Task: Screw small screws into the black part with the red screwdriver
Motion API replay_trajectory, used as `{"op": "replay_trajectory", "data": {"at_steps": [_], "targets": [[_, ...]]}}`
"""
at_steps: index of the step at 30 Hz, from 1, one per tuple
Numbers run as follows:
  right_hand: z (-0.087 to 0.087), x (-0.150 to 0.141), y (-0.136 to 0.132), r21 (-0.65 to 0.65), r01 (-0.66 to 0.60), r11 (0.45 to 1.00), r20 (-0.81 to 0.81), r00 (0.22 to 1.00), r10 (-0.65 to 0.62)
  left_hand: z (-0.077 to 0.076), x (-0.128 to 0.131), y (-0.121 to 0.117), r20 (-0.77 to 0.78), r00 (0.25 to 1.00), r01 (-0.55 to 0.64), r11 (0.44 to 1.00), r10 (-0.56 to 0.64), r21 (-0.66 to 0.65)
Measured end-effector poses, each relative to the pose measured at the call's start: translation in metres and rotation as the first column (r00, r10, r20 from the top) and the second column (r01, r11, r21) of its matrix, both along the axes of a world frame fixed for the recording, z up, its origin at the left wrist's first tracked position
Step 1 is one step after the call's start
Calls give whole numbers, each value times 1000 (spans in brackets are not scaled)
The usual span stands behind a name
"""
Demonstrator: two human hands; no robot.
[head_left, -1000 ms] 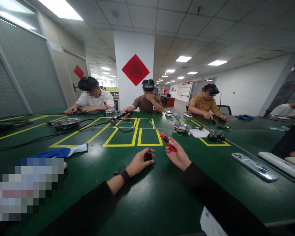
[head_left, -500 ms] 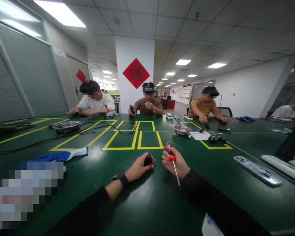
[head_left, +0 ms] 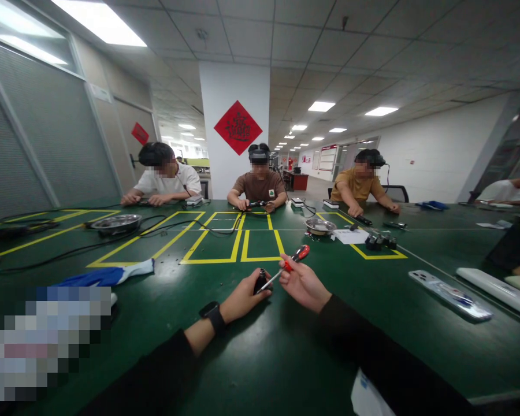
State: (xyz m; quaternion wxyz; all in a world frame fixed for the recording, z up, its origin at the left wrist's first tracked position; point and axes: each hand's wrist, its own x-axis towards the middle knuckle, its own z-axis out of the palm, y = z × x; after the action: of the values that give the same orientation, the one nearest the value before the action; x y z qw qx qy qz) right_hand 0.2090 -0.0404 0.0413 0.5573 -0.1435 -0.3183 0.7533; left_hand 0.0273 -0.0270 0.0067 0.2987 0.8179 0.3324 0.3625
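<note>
My left hand (head_left: 241, 299), with a dark band on its wrist, is closed around a small black cylindrical part (head_left: 260, 278) with a metallic top, low over the green table. My right hand (head_left: 307, 284) grips a screwdriver (head_left: 302, 252) by its red and black handle. The metal shaft slants down to the left, its tip at the black part by my left thumb. Whether the tip touches the part I cannot tell.
A blue and white glove (head_left: 108, 275) lies to the left, and a phone (head_left: 450, 294) to the right. Farther off are metal bowls (head_left: 320, 226), black parts (head_left: 380, 241), cables and yellow tape outlines (head_left: 262, 259). Several people (head_left: 260, 182) sit around the table.
My right hand has turned the screwdriver from pointing down toward me to pointing left, bringing its tip to the black part. My left hand has stayed in place.
</note>
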Motion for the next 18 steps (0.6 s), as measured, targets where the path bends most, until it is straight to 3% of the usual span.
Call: {"op": "replay_trajectory", "data": {"at_steps": [10,14,18], "targets": [[-3,4,5,77,52,996,140,988,-62,-4,-2,5,-3,1000,-10,1000,10,22],[-5,2,6,100,62,993,123,990,-75,-6,-3,7,12,1000,28,999,-28,-18],[-3,-2,1,192,154,969,136,974,-181,-4,-4,8,6,1000,21,999,-20,-43]]}}
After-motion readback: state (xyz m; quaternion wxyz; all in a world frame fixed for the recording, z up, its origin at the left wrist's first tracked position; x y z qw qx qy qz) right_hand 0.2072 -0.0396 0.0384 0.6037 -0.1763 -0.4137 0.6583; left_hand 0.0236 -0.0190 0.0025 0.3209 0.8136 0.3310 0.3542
